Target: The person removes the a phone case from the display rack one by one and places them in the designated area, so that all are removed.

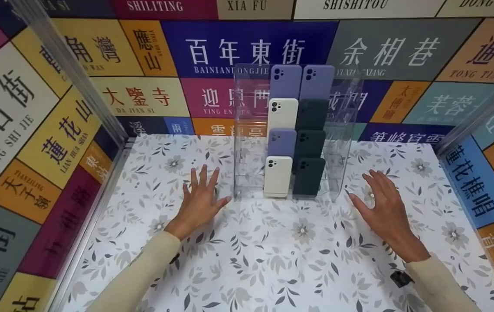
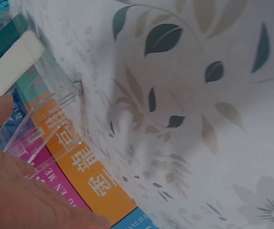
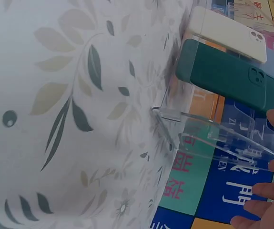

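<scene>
A clear tiered stand (image 1: 335, 173) holds several phone cases in two columns. Purple cases (image 1: 286, 82) fill the top tier; below them the left column shows white, purple and white, the right column dark green ones. The front white case (image 1: 278, 175) and front dark green case (image 1: 309, 177) are on the lowest tier. To the left of the stand my left hand (image 1: 201, 201) spreads its fingers, holding nothing. On the other side my right hand (image 1: 381, 208) is apart from the stand, its fingers extended and holding nothing. Each wrist view shows part of its hand and the stand.
A white tabletop (image 1: 251, 268) with grey leaves and flowers lies under both hands. Panels with coloured street-name signs (image 1: 247, 47) rise behind it and on both sides. Clear edging (image 1: 112, 117) runs along the left corner.
</scene>
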Demonstrator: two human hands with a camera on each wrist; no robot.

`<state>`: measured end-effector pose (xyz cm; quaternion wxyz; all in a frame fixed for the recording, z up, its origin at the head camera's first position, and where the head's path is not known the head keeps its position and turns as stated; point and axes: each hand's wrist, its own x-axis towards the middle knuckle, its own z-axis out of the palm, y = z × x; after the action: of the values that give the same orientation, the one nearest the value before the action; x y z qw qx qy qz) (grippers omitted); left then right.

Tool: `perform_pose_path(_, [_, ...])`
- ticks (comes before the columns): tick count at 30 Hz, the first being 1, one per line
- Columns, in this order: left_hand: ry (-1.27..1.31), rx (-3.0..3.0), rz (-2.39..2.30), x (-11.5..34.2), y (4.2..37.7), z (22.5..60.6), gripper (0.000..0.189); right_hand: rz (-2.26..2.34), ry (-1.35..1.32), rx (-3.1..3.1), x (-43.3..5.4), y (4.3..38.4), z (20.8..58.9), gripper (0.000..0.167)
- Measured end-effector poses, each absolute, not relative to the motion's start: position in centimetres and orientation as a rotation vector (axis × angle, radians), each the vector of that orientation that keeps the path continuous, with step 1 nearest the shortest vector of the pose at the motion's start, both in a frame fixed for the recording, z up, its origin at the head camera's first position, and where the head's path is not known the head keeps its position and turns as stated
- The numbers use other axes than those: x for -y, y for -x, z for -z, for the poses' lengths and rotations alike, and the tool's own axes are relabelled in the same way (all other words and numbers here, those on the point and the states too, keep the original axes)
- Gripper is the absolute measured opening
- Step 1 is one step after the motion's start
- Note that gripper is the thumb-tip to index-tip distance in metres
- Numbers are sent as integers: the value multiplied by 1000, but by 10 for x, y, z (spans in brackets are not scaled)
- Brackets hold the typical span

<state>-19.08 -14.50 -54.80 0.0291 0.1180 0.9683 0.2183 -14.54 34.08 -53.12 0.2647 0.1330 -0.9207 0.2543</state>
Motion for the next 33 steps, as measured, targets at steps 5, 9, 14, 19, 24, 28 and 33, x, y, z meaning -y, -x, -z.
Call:
perform_pose_path(5, [-352, -2946, -823, 142, 203, 541, 91, -711, -395, 2435, -330, 152, 530, 60])
perform_pose_path(9, [-342, -2873, -1018, 140, 213, 537, 88, -718, -427, 2418, -321, 158, 529, 58])
perform_pose_path(14, [-352, -2754, -1295, 136, 225, 534, 87, -748, -482, 2404, -309, 165, 528, 58])
perform_pose_path(19, [-394, -2658, -1492, 128, 239, 534, 89, -809, -531, 2397, -300, 172, 531, 58])
perform_pose_path(24, [-398, -2587, -1607, 119, 251, 538, 90, -850, -534, 2396, -293, 179, 534, 57])
perform_pose_path(28, [-393, -2528, -1696, 115, 259, 541, 88, -866, -529, 2390, -287, 185, 536, 57])
perform_pose_path(33, [-404, -2451, -1810, 111, 267, 546, 84, -876, -543, 2378, -281, 191, 536, 57])
